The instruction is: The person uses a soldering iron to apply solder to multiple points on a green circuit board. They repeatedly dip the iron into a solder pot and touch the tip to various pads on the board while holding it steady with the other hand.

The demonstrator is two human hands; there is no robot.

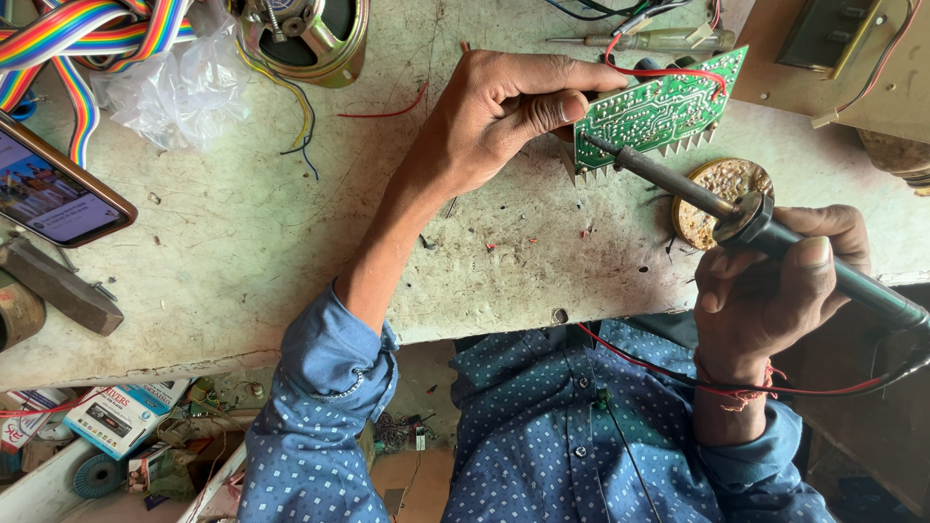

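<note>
Iron tip on green board

Board [659, 111], green and tilted on its toothed lower edge, stands on the table [242, 242] at about one o'clock from the frame's middle. The left hand [494, 116] holds its left edge, fingers closed, thumb [542, 111] pressed flat against the solder side. The right hand [775, 291], at four o'clock, has its fingers wrapped tight around the dark handle of the iron [756, 225]. The iron's shaft runs up toward ten o'clock and its tip touches the board near the lower left corner. A red wire [668, 70] loops over the board's top edge. Just below the shaft, a round tin [722, 194] of brownish paste lies on the table, partly hidden by the iron. A screwdriver [649, 41] lies at twelve o'clock beyond the board. At the far left a phone [53, 189] rests at nine o'clock, rainbow ribbon cable [68, 39] above it, and a speaker [300, 39] sits at eleven o'clock.
</note>
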